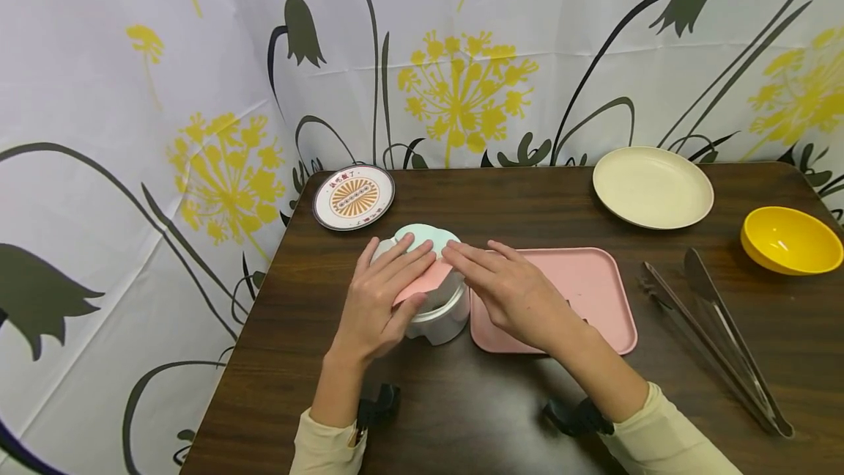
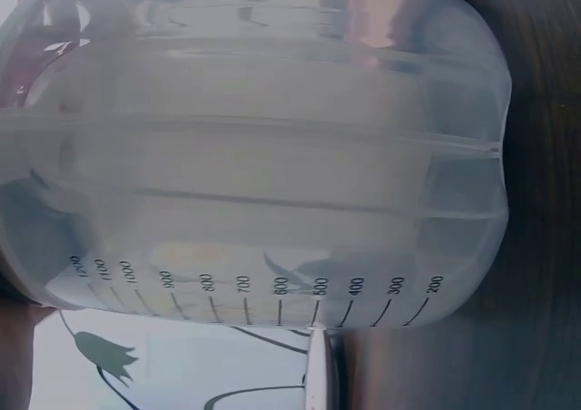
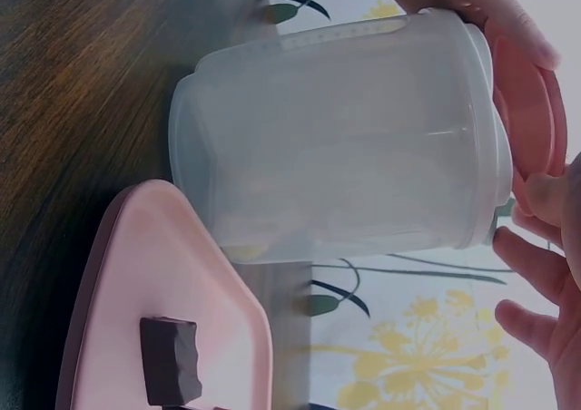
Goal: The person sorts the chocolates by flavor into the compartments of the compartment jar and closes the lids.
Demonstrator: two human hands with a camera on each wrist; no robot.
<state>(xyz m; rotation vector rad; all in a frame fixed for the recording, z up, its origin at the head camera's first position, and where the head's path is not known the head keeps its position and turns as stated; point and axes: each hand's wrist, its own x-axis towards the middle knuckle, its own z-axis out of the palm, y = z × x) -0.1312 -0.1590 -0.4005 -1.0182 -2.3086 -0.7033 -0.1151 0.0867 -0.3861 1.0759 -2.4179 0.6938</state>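
Observation:
A tall, translucent plastic container (image 1: 440,319) stands upright left of the pink tray; measuring numbers mark its side (image 2: 254,287). Its top has a mint-green part (image 1: 422,233) and a pink flap (image 1: 422,283), which is tilted up from the rim in the right wrist view. My left hand (image 1: 385,297) rests on the pink flap, fingers extended and thumb near its front edge. From the other side my right hand (image 1: 514,295) touches the lid with outstretched fingers, its thumb against the flap (image 3: 526,111) in the right wrist view.
On the pink tray (image 1: 593,277) lies a dark brown block (image 3: 170,362). Metal tongs (image 1: 732,347) lie to its right, near a yellow bowl (image 1: 791,240). A cream plate (image 1: 653,188) and a patterned plate (image 1: 354,198) stand along the back edge, before a flowered cloth.

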